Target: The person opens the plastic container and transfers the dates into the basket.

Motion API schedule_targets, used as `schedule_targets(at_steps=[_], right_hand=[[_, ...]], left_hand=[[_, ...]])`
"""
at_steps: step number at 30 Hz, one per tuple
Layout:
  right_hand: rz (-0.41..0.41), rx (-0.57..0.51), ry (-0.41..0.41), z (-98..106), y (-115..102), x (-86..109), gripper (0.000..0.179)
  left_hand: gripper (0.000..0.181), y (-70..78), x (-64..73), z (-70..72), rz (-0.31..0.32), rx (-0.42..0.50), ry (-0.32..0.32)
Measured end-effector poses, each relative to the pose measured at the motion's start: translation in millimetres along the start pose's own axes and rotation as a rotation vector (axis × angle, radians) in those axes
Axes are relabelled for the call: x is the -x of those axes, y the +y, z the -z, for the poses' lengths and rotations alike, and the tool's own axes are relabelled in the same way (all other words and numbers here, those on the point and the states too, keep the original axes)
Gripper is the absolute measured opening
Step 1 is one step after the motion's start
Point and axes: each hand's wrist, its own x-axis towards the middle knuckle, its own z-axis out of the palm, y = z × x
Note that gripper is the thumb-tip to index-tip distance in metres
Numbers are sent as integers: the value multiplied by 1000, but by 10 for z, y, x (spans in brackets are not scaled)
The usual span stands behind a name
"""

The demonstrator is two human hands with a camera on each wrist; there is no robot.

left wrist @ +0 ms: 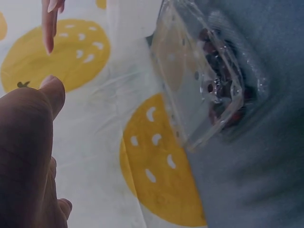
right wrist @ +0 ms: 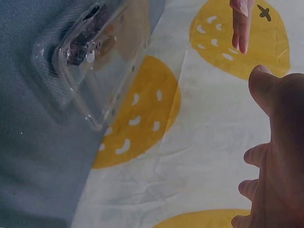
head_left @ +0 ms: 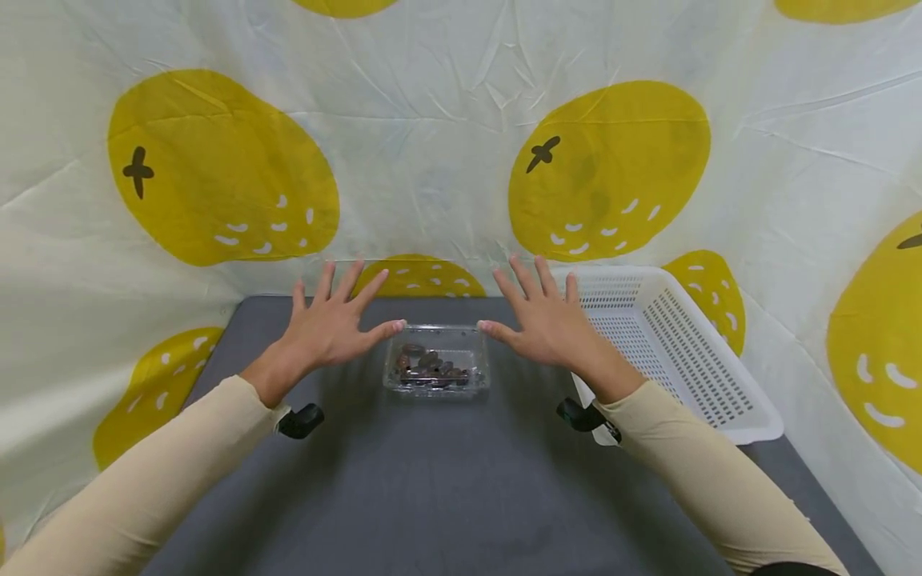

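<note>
A clear plastic box with small holes in it stands on the grey table between the two hands. Inside lie several dark reddish-brown oval pieces, seen through the plastic and gathered mostly at its left and front. My left hand is held up to the left of the box, fingers spread and nothing in it. Mirroring it on the right, my right hand also has spread fingers and holds nothing. Both thumbs point inward toward the upper corners of the box. In the left wrist view the thumb looms large beside the box.
A white perforated plastic basket stands at the right of the grey table, partly behind my right hand and forearm. A pale cloth printed with yellow fruit hangs behind the table and along its sides.
</note>
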Motion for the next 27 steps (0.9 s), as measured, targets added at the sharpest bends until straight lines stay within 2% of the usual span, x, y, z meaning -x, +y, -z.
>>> schedule_targets(at_steps=[12, 27], right_hand=[[13, -10, -9, -147, -73, -13, 91], [46, -13, -6, -253, -183, -2, 90]], left_hand=[[94, -51, 29, -197, -8, -6, 7], [92, -72, 87, -376, -11, 4, 13]])
